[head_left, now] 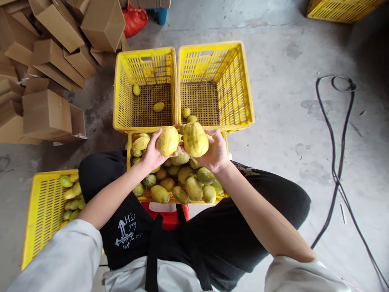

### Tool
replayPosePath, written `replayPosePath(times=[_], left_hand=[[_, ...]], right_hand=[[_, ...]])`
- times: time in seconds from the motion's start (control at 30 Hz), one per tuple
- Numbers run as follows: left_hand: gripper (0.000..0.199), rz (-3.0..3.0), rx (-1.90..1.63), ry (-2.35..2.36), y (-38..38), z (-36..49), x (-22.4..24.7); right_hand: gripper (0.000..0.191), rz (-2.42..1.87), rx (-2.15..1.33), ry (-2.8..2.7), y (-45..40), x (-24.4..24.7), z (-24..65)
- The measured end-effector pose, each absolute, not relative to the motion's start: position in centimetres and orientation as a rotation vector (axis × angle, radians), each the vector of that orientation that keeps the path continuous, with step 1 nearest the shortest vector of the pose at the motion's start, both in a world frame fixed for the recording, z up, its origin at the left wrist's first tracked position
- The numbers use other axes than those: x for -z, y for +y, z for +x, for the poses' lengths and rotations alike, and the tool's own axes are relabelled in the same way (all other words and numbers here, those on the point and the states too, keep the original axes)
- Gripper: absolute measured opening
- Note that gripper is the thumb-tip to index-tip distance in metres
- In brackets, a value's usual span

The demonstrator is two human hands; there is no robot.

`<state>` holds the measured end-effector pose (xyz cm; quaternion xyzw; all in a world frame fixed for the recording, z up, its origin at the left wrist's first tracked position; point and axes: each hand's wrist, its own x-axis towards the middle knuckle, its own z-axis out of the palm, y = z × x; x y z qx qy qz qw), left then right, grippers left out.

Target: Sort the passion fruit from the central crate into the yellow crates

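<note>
My left hand (pixel 153 151) is closed around a yellow papaya-like fruit (pixel 167 141). Close beside it, my right hand (pixel 215 152) grips a larger, lumpy yellow fruit (pixel 196 140) with brownish marks. Both fruits are held above a yellow crate (pixel 130 156) between my knees. Inside that crate lie several green and yellow fruits (pixel 193 188), partly covered by my hands and forearms. Just beyond it stand two more yellow crates side by side. The left crate (pixel 146 49) has two fruits on its bottom; in the right crate (pixel 212 44), two small fruits show near the front wall.
Another yellow crate (pixel 45 202) with several fruits stands by my left knee. Cardboard boxes (pixel 47 113) pile up at the upper left, near a red bag (pixel 135 20). A black cable (pixel 332 154) lies on the floor at right. A further yellow crate (pixel 343 10) is at the upper right.
</note>
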<state>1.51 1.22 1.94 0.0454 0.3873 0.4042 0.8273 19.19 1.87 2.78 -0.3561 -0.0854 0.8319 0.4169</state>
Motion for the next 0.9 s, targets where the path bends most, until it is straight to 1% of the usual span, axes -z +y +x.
replayPosePath(times=[0.1,0.23,0.4,0.53,0.6,0.7,0.8,0.9], left_hand=[[0.053,0.135,-0.837,0.838,1.1,1.5,-1.5],[0.043,0.207,-0.883,0.795,0.9,1.5,-1.2],[0.04,0.2,-0.861,0.855,0.9,1.6,-1.1],[0.035,0.222,-0.872,0.859,1.0,1.7,-1.1],[0.038,0.226,-0.87,0.837,1.1,1.6,-1.3],[0.045,0.185,-0.894,0.787,1.3,1.5,-1.9],[0.043,0.134,-0.921,0.746,1.4,1.4,-2.4],[0.042,0.112,-0.928,0.741,1.4,1.4,-2.5]], right_hand=[[0.025,-0.902,-2.097,-0.217,1.7,-2.8,18.9],[0.022,-0.893,-2.098,-0.263,1.7,-3.0,18.7],[0.016,-0.926,-2.084,-0.293,1.6,-2.8,18.8],[0.016,-0.932,-2.056,-0.345,1.6,-2.6,18.7],[0.016,-0.933,-2.055,-0.353,1.6,-2.6,18.7],[0.023,-0.927,-2.075,-0.304,1.8,-2.7,18.9],[0.035,-0.891,-2.063,-0.261,2.0,-2.7,19.3],[0.036,-0.865,-2.046,-0.26,2.1,-2.4,19.7]])
